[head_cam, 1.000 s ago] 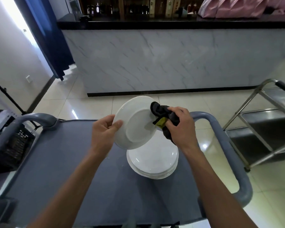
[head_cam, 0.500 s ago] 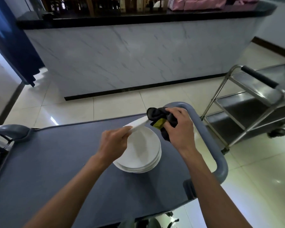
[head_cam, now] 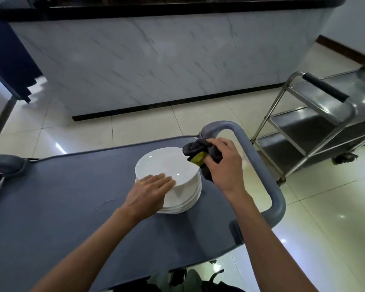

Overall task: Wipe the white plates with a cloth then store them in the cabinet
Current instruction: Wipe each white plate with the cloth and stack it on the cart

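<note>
Plates (head_cam: pixel 169 175) stacked mid-frame: left hand (head_cam: pixel 150 190) lies flat on top; right hand (head_cam: pixel 221 165) bunches cloth (head_cam: pixel 196 148)—wipe evenly, steadying stack.

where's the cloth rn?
Head view, right of centre: the dark cloth is bunched in the right hand, at the plate stack's far right edge, near the grey cart's handle.

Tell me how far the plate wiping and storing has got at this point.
Early stage. The white plates sit stacked on the grey cart, so none is stored; no cabinet is in view. The left hand rests flat on the top plate, and the right hand grips the dark cloth at its rim.
</note>
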A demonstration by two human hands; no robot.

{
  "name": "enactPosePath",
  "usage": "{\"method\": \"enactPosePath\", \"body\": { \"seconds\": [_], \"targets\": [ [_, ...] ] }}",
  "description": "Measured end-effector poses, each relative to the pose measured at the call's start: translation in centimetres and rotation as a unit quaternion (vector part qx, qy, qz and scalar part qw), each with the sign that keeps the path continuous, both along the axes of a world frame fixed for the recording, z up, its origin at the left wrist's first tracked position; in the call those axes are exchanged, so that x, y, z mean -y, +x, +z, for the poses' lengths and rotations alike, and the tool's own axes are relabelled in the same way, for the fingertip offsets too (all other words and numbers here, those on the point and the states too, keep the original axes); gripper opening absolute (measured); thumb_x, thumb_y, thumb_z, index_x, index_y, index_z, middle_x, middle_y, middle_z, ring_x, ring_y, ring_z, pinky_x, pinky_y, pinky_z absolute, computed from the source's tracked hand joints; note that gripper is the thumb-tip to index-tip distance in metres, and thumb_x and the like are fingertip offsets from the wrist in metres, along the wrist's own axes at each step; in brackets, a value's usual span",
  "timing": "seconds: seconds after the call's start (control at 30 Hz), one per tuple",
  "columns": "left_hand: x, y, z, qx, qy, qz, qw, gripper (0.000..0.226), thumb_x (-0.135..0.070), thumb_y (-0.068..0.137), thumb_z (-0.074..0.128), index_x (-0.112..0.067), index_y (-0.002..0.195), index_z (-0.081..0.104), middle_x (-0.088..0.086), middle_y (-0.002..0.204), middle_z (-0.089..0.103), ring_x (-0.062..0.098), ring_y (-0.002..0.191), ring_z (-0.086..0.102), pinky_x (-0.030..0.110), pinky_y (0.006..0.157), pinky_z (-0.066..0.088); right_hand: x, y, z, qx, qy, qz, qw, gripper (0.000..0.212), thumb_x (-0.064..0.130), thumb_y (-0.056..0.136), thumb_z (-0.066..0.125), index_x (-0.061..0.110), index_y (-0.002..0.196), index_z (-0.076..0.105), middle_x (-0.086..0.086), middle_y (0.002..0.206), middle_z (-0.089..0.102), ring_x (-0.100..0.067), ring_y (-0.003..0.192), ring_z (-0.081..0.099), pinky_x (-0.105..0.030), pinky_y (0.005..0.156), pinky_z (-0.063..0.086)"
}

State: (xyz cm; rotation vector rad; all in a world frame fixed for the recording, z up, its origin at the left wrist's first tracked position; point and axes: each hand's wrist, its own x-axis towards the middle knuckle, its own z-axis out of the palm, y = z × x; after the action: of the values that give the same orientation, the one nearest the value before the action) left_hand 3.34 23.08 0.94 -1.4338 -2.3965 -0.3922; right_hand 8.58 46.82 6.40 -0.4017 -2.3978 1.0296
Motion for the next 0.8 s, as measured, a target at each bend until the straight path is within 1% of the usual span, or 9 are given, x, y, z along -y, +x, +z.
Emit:
{"method": "enactPosePath", "body": {
  "seconds": [0.1,0.17,0.23,0.3,0.37,0.5,0.57,0.67,0.8],
  "targets": [
    [0.5,0.4,-0.6,-0.002,-0.028,-0.019,0.999,0.038,-0.001,0.071,0.08,-0.007,0.109,0.074,0.008,0.11,0.074,0.029,0.101,0.071,0.037,0.071,0.061,0.7,0.0,-0.6,0.01,-0.004,0.014,1.0,0.041,0.013,0.086,0.071,0.026,0.125,0.065,0.007,0.128,0.054,-0.012,0.116,0.054,-0.026,0.102,0.045],
    [0.8,0.5,-0.8,-0.01,-0.044,-0.029,0.999,0.034,-0.002,0.077,0.072,-0.006,0.111,0.072,0.008,0.111,0.072,0.029,0.103,0.069,0.038,0.07,0.059,1.1,0.0,-1.1,0.017,-0.006,0.022,1.0,0.041,0.013,0.086,0.07,0.025,0.125,0.065,0.007,0.128,0.054,-0.012,0.117,0.054,-0.028,0.103,0.046],
    [1.1,0.7,-0.9,-0.016,-0.067,-0.039,0.997,0.03,-0.004,0.084,0.063,-0.006,0.113,0.07,0.008,0.113,0.069,0.029,0.107,0.067,0.038,0.071,0.058,1.4,0.1,-1.6,0.025,-0.007,0.027,0.999,0.041,0.013,0.086,0.07,0.026,0.125,0.064,0.008,0.128,0.053,-0.011,0.117,0.053,-0.026,0.103,0.045],
    [1.3,0.8,-1.0,-0.016,-0.086,-0.045,0.995,0.03,-0.006,0.087,0.06,-0.007,0.115,0.069,0.008,0.116,0.069,0.03,0.109,0.066,0.038,0.07,0.058,1.8,0.2,-2.2,0.033,-0.003,0.03,0.999,0.041,0.014,0.086,0.07,0.026,0.125,0.064,0.009,0.127,0.053,-0.008,0.115,0.052,-0.022,0.101,0.043],
    [1.6,1.1,-1.0,-0.007,-0.1,-0.048,0.994,0.035,-0.006,0.082,0.067,-0.007,0.116,0.07,0.009,0.118,0.069,0.031,0.11,0.067,0.038,0.069,0.059,2.1,0.2,-2.6,0.041,-0.003,0.033,0.999,0.04,0.015,0.086,0.069,0.027,0.124,0.064,0.011,0.125,0.052,-0.007,0.113,0.052,-0.018,0.099,0.041],
    [1.8,1.3,-1.0,-0.005,-0.144,-0.048,0.988,0.061,-0.005,0.065,0.085,-0.006,0.124,0.069,0.009,0.124,0.07,0.036,0.112,0.068,0.042,0.076,0.061,2.7,0.3,-2.9,0.05,-0.008,0.044,0.998,0.039,0.014,0.087,0.069,0.024,0.124,0.065,0.011,0.124,0.052,-0.004,0.111,0.049,-0.012,0.096,0.037],
    [1.8,1.3,-1.0,-0.008,-0.151,-0.047,0.987,0.066,-0.003,0.062,0.086,-0.005,0.125,0.068,0.009,0.126,0.069,0.037,0.112,0.067,0.042,0.077,0.061,3.0,0.3,-3.0,0.052,-0.009,0.053,0.997,0.039,0.012,0.087,0.069,0.022,0.124,0.065,0.009,0.123,0.053,-0.009,0.113,0.052,-0.019,0.098,0.043],
    [2.0,1.4,-1.4,-0.013,-0.146,-0.058,0.987,0.065,-0.002,0.062,0.085,-0.005,0.125,0.068,0.01,0.126,0.069,0.037,0.112,0.067,0.041,0.078,0.06,3.7,0.1,-3.1,0.057,-0.001,0.065,0.996,0.038,0.011,0.087,0.068,0.021,0.124,0.065,0.007,0.124,0.054,-0.013,0.114,0.054,-0.03,0.102,0.047],
    [2.5,1.2,-2.0,0.015,-0.142,-0.063,0.988,0.064,-0.003,0.07,0.082,-0.008,0.131,0.064,0.009,0.134,0.065,0.037,0.121,0.062,0.045,0.088,0.058,4.7,-0.5,-3.5,0.058,0.002,0.081,0.995,0.04,0.009,0.086,0.068,0.02,0.124,0.066,0.006,0.125,0.055,-0.014,0.116,0.054,-0.036,0.102,0.048]
  ]
}}
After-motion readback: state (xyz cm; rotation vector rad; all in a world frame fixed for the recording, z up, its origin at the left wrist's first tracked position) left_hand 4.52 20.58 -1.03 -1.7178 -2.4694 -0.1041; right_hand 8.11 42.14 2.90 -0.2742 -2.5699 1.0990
